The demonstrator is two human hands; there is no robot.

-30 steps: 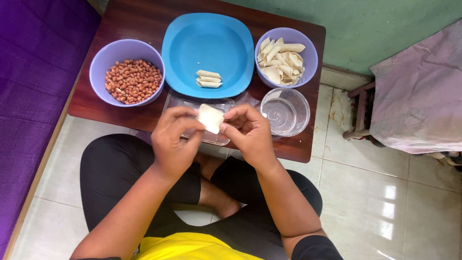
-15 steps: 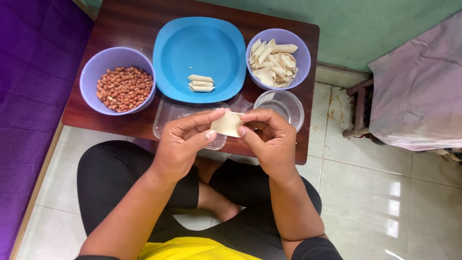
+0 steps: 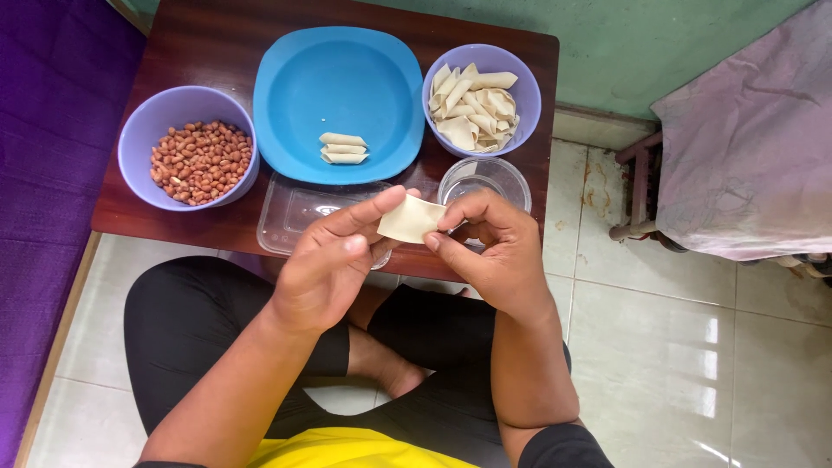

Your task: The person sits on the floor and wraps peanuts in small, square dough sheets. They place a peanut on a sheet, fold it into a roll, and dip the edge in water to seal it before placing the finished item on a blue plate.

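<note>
At the frame's centre, the left hand [image 3: 325,264] and right hand [image 3: 490,251] meet, fingers pinched closed on a pale dough square [image 3: 409,218], held above the worktop's [image 3: 225,43] near edge.

Dough square [image 3: 411,218]: pale cream, plain. Plate [image 3: 303,104]: bright blue. Two bowls, peanut bowl [image 3: 139,139] and wrapper bowl [image 3: 520,74]: lilac. Peanuts [image 3: 201,161]: reddish-brown. Table [image 3: 208,43]: dark red-brown wood. Floor tiles [image 3: 693,347]: off-white. Shirt [image 3: 347,451]: yellow. Trousers [image 3: 191,321]: black.
</note>
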